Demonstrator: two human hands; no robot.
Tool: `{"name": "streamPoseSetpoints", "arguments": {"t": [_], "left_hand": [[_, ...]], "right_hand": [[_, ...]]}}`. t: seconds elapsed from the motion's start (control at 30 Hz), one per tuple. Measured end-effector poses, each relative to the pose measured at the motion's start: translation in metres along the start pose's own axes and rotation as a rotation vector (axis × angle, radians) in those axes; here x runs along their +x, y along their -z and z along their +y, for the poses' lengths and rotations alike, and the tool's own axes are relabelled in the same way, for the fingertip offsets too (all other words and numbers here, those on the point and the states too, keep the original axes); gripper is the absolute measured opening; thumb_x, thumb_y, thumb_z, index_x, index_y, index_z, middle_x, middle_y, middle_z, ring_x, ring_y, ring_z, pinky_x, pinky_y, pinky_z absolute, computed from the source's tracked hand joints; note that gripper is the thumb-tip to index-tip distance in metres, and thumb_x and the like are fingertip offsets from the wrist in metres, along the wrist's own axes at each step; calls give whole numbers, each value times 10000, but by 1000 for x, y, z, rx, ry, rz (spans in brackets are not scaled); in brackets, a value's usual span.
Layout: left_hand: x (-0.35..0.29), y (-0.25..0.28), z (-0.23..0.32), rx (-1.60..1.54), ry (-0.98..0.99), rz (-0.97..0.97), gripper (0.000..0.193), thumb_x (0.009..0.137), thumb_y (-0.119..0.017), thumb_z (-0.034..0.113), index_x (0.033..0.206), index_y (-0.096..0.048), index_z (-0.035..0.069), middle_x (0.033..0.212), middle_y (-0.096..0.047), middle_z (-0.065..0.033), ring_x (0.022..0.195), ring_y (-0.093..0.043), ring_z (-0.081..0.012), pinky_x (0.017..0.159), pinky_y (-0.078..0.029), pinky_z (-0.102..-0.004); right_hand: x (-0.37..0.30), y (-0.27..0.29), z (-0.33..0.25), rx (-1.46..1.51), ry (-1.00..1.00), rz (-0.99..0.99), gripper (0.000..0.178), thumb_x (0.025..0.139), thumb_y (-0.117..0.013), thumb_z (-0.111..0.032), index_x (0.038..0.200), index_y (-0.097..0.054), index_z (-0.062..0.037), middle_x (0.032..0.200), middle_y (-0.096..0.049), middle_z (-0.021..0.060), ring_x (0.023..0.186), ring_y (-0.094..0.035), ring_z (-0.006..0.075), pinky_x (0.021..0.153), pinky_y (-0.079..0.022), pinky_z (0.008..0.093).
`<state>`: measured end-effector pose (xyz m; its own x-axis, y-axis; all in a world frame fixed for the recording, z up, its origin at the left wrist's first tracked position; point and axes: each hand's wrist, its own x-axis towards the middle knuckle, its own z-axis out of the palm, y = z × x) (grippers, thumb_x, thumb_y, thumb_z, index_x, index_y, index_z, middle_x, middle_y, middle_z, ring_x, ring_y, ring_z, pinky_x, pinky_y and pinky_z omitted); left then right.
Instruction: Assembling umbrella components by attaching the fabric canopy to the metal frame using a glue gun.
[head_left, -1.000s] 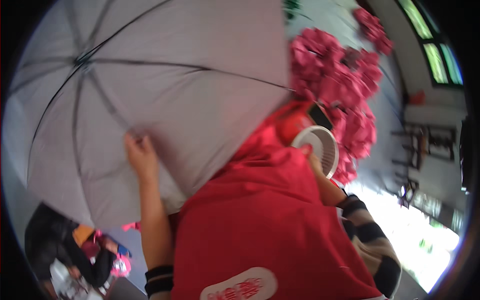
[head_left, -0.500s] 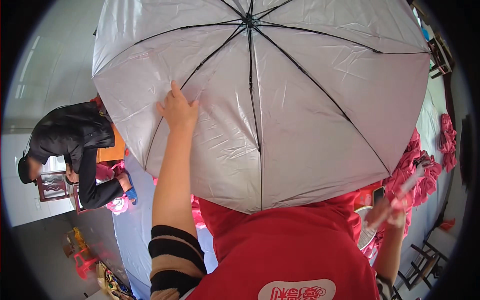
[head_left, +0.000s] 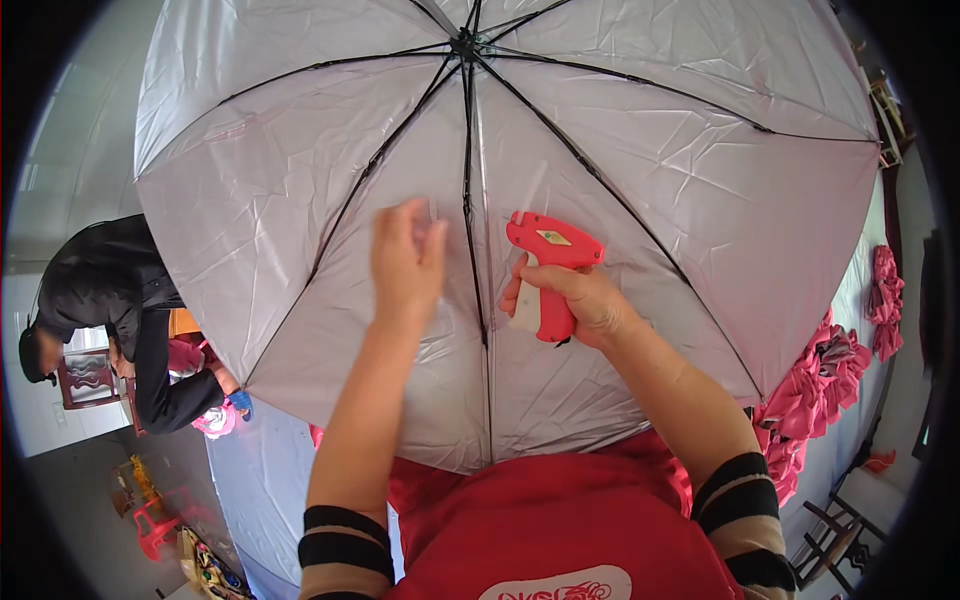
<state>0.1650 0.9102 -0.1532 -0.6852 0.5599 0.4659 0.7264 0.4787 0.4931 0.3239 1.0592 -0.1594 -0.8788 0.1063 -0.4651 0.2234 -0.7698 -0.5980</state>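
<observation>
A silver-grey umbrella [head_left: 350,350] is spread open before me, its inner side with black folding ribs facing up. Over the right half of its near part, my right hand [head_left: 585,295] grips a red and white tagging gun [head_left: 553,242], the gun's thin clear needle tip pointing up and away. My left hand [head_left: 405,260], somewhat blurred, is raised over the canopy just left of the middle rib [head_left: 468,200]. Its thumb and fingers look apart, and nothing shows in them. The ribs meet at a black hub [head_left: 463,45] near the top.
At the left a person [head_left: 110,290] in dark clothes sits bent forward. Bunched pink cloth [head_left: 815,385] lies at the right, with another pink bundle [head_left: 886,300] farther off. A red plastic stool [head_left: 155,528] and a dark wooden chair [head_left: 845,530] stand lower at either side.
My right hand has come up from the lower right with the tagging gun and is now over the canopy. My left hand has moved right, toward the middle rib. The umbrella has shifted slightly.
</observation>
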Motion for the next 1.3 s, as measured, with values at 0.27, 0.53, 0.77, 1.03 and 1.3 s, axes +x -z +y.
{"name": "streamPoseSetpoints", "arguments": {"t": [0.27, 0.53, 0.77, 1.03, 1.3], "left_hand": [[-1, -48, 23, -525, 505, -78, 182, 817, -677, 37, 986, -625, -6, 791, -638, -89, 653, -600, -157, 607, -486, -280], [-2, -44, 21, -638, 542, -73, 238, 818, -670, -9, 1053, -644, 12, 776, -628, -55, 639, -574, -99, 575, -472, -245], [-3, -44, 22, -605, 496, -56, 224, 816, -668, -17, 1037, -652, 14, 764, -619, -51, 624, -564, -95, 558, -464, -241], [-3, -45, 23, -566, 443, -38, 201, 811, -665, -23, 1009, -652, 9, 761, -619, -52, 617, -565, -103, 553, -465, -248], [-1, -41, 27, -605, 499, -62, 202, 806, -664, -31, 1003, -651, 7, 767, -626, -51, 634, -572, -103, 564, -469, -252]], "right_hand": [[37, -15, -31, 18, 23, 116, 213, 818, -658, -117, 997, -581, -31, 862, -648, 116, 769, -674, 255, 692, -570, 396], [41, -8, -25, 9, -39, 100, 233, 804, -671, -107, 1004, -582, -25, 885, -646, 114, 776, -679, 257, 695, -577, 401], [38, -8, -26, 6, -36, 76, 219, 806, -655, -89, 1001, -582, -21, 893, -647, 117, 771, -683, 263, 705, -577, 412], [41, 2, -34, 123, -92, -177, 159, 837, -619, -103, 950, -585, 4, 827, -670, 158, 737, -681, 273, 683, -570, 404], [45, 7, -40, 88, -111, -234, 171, 817, -620, -113, 930, -599, 13, 836, -669, 169, 755, -685, 292, 698, -571, 416]]}}
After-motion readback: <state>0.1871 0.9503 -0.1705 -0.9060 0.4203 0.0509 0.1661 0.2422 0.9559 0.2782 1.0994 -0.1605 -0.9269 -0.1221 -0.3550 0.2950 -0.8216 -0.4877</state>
